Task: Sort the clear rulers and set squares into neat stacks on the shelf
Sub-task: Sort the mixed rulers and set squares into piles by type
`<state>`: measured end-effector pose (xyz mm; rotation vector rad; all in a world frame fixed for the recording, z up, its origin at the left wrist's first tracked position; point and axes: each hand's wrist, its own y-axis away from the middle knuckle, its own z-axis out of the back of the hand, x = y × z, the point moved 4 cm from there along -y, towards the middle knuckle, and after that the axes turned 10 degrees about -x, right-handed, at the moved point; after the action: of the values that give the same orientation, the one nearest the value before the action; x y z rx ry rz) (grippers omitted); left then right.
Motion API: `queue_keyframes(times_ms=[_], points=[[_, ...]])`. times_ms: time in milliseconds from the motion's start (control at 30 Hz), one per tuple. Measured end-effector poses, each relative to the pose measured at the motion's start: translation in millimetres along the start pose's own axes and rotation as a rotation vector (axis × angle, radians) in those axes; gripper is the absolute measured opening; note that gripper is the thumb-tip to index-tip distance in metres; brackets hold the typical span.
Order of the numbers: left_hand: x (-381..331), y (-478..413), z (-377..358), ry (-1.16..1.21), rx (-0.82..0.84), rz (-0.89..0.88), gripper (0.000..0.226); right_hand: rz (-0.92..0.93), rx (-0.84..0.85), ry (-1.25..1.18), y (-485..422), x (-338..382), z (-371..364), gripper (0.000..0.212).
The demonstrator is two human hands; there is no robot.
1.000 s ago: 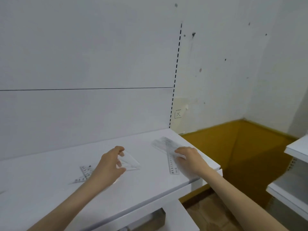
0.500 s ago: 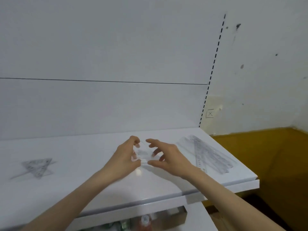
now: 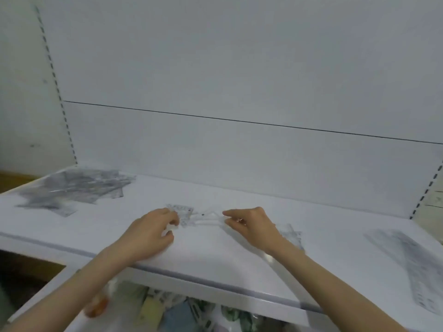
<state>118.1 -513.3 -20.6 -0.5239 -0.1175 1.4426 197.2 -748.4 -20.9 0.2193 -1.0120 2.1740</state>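
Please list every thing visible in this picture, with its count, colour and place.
shelf: one, white, across the front.
left pile: one, clear rulers and set squares, shelf's far left.
right pile: one, clear, shelf's right end.
clear set square: one, between the hands.
clear piece: one, beside the right wrist.
blurred goods: several, mixed colours, under the shelf.
left hand: one, pinches the set square's left end.
right hand: one, pinches its right end.

White shelf (image 3: 215, 255); clear set squares (image 3: 72, 188) with grey markings
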Motion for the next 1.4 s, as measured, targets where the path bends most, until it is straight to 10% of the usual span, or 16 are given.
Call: queue_keyframes(times_ms=[633, 1133, 1400], points=[[237.6, 93.9, 125.8, -0.193, -0.252, 0.365, 0.016, 0.034, 0.139, 0.358, -98.7, 114.0, -132.2, 0.034], [424.9, 32.3, 130.7, -0.045, -0.083, 0.098, 0.042, 0.045, 0.592, 0.453, -230.4, 237.9, -340.0, 0.065], [426.4, 14.5, 123.3, 0.144, -0.096, 0.018, 0.034, 0.286, 0.381, 0.595, -230.3, 255.3, -329.9, 0.037]])
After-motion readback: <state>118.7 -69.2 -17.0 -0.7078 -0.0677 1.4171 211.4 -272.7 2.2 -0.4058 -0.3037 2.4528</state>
